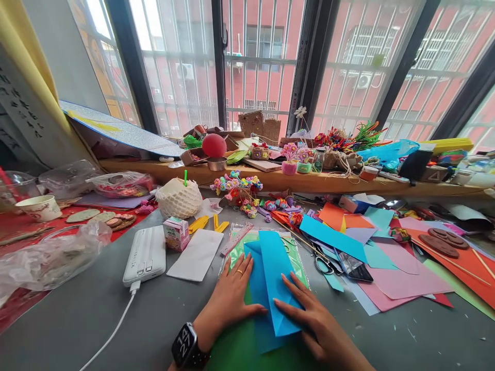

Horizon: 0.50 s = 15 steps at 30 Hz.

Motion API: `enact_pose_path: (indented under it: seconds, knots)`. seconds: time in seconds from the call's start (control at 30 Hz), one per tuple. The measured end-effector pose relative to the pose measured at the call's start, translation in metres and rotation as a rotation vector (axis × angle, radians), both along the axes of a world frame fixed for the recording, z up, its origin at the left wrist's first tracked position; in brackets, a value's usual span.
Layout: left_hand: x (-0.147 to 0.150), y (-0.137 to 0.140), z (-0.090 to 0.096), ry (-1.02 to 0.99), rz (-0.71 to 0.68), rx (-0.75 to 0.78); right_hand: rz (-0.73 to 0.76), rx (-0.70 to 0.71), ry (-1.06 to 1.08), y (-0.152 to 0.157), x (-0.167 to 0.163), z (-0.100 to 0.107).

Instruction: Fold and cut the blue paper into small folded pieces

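A sheet of blue paper (pixel 276 278), folded over on itself, lies in front of me on a green surface. My left hand (pixel 234 288), with a ring and a watch on it, rests on the paper's left side with fingers outstretched. On the right edge of the upper fold lies my right hand (pixel 313 314), its fingers spread and pressing flat. Beneath the paper's far end is a clear packet of green sheets (pixel 297 260). A pink patterned ruler (pixel 236 239) sits at the packet's left corner.
To the left are a white power bank (pixel 145 255) with a cable, a small drink carton (pixel 176 234) and a white paper (pixel 196 255). Scissors (pixel 324 264), a phone (pixel 358 269) and several coloured papers (pixel 406 268) lie right. A crowded wooden sill (pixel 185 174) runs behind.
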<state>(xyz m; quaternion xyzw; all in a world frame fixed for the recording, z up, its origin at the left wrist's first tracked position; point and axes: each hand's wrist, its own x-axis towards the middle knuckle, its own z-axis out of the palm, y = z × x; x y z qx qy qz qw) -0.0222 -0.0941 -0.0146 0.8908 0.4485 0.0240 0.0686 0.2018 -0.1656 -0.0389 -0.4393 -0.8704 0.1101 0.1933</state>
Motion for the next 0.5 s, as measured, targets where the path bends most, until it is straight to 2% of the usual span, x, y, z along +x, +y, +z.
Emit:
enact_pose_path:
  seconds: [0.23,0.5]
  knots:
    - [-0.001,0.003,-0.001,-0.021,-0.014,-0.026,0.042,0.064,-0.113,-0.002,-0.018,0.009]
    - [-0.004,0.004,0.0,-0.048,-0.067,-0.042,0.092,0.165,-0.173,-0.004,-0.02,0.009]
